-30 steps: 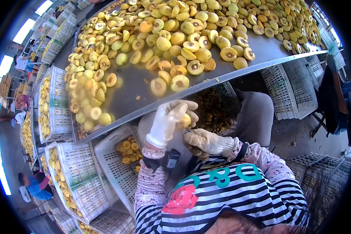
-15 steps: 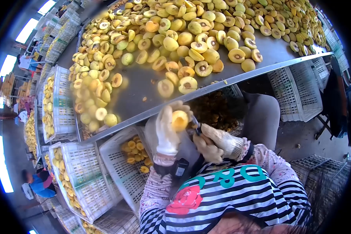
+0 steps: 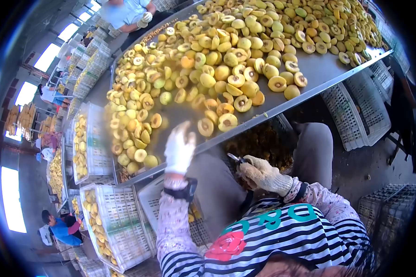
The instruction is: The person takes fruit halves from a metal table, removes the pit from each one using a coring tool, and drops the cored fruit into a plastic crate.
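Note:
My left hand (image 3: 180, 147), in a pale work glove, reaches over the near rim of the metal table (image 3: 171, 111). Its fingers are stretched out, somewhat blurred, with no fruit visible in them. Close by lie cut apricot halves (image 3: 205, 127), some with the brown stone still showing. My gloved right hand (image 3: 263, 175) is above my lap, closed around a small tool with a metal tip (image 3: 234, 158); the rest of the tool is hidden by the fingers. Below my left forearm, a white plastic crate (image 3: 150, 198) holds yellow halves, partly covered by the arm.
Crates full of fruit (image 3: 120, 226) stand to the left, and further crates (image 3: 356, 111) are at the right under the table. A dark heap (image 3: 259, 143) lies below the table edge. Across the table is a co-worker (image 3: 129, 16); another person (image 3: 64, 228) sits at far left.
My left hand has moved from beside the tool up and left to the table's rim. The apricot half it held no longer shows. The right hand still holds the tool. The view has shifted.

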`<state>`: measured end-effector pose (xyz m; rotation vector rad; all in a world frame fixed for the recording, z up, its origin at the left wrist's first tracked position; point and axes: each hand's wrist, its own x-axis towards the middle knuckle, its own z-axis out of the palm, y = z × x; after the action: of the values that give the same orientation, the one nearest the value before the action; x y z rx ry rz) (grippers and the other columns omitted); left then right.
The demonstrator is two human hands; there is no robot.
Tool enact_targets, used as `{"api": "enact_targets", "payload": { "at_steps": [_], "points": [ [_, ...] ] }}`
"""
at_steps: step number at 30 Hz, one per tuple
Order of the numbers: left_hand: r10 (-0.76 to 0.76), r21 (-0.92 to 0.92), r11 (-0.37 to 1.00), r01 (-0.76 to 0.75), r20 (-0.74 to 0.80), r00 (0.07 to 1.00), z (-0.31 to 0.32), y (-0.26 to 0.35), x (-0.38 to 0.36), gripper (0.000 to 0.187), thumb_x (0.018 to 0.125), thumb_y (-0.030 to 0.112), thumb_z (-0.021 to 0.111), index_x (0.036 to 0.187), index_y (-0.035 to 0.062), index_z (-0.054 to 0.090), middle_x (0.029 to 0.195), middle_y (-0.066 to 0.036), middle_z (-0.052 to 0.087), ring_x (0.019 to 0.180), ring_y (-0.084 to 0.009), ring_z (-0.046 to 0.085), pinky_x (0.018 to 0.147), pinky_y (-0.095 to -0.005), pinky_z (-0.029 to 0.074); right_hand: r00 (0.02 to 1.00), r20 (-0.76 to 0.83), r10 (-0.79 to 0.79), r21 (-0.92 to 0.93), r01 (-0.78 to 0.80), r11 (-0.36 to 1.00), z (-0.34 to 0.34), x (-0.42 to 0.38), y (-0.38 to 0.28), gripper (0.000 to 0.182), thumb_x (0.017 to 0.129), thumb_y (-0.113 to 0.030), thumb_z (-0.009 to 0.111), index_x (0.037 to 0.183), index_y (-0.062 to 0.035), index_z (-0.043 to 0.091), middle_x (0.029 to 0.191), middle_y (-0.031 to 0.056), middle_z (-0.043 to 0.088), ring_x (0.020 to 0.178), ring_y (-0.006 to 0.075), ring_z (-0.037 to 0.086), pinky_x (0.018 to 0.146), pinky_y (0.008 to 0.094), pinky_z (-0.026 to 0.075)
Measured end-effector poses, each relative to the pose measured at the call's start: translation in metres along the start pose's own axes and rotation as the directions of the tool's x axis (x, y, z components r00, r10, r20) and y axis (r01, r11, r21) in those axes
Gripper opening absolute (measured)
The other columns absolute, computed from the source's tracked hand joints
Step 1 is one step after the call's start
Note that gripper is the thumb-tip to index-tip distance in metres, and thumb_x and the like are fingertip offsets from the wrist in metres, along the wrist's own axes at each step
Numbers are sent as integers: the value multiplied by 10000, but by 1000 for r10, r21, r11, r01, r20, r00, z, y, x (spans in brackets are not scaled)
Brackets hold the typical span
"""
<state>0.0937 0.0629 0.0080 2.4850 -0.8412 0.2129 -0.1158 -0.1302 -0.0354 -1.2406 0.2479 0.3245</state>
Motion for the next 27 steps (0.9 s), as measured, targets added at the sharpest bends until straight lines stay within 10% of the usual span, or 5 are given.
{"api": "enact_targets", "payload": {
  "at_steps": [4, 8, 12, 20, 27],
  "points": [
    [-176, 50, 984, 171, 414, 893, 47, 0, 38, 588, 831, 318, 719, 1313, 17, 571, 1335, -199, 590, 1229, -362, 570, 1062, -407, 438, 999, 40, -32, 38, 30, 999, -4, -13, -9, 398, 1012, -361, 567, 1268, -57, 544, 790, 35, 590, 625, 114, 538, 594, 276, 462],
    [-248, -212, 925, 314, 289, 925, 48, 16, 32, 487, 791, 239, 781, 1192, 3, 638, 1123, -149, 683, 956, -242, 682, 876, -337, 544, 998, -37, -54, -61, 51, 997, -3, -10, -15, 416, 999, -360, 591, 1289, -66, 536, 765, 42, 605, 623, 119, 558, 568, 268, 458],
    [-126, -796, 575, 192, 146, 981, 20, 44, -5, 384, 899, 229, 704, 1191, -18, 668, 1096, -62, 676, 903, -106, 634, 803, -253, 537, 993, 35, -111, -150, 115, 982, 10, -5, -37, 406, 990, -345, 597, 1272, -57, 541, 757, 66, 611, 639, 127, 581, 593, 277, 473],
    [-459, -908, -375, 186, 356, 814, 28, 103, -51, 445, 1062, 388, 436, 1097, -16, 618, 1040, -113, 653, 876, -187, 637, 791, -331, 584, 999, -19, -44, -403, 32, 915, 31, 4, -30, 399, 1002, -403, 542, 1167, -47, 617, 940, 158, 694, 897, 325, 673, 818, 411, 520],
    [-498, -925, -250, 286, 376, 781, 35, 108, -57, 456, 1057, 420, 453, 1089, 3, 635, 1058, -128, 651, 916, -222, 634, 837, -372, 577, 993, -119, -13, -500, -48, 864, 32, 5, -45, 404, 989, -405, 545, 1156, -46, 625, 989, 181, 714, 954, 368, 684, 852, 438, 527]
  ]
}}
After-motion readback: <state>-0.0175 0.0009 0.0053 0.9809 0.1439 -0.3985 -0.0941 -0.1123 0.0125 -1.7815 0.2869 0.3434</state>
